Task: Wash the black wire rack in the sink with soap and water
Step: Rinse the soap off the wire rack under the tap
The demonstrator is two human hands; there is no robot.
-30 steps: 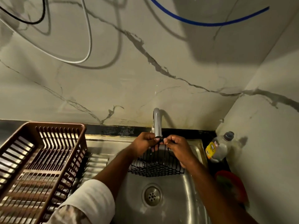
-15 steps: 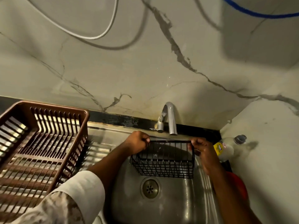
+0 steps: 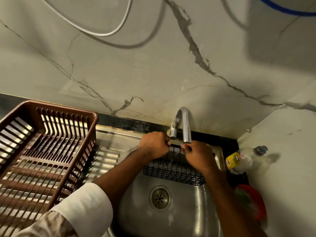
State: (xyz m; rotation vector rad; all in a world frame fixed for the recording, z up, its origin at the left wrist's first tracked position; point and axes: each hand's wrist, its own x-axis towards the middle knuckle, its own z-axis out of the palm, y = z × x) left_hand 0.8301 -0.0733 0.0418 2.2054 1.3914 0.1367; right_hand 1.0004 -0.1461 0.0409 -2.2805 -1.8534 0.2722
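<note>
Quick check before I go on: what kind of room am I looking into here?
Most likely a home kitchen's washing-up corner: a steel sink with a tap against a marble-look wall, and a brown dish drainer beside it.

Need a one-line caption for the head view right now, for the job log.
Both hands, left and right, grip the black wire rack under the faucet over the steel sink.

Veined marble wall (image 3: 136, 65) behind, dimly lit; white cable (image 3: 95, 31) looping across, blue hose (image 3: 282, 9) at top right; black backsplash strip (image 3: 123, 123) below.
</note>
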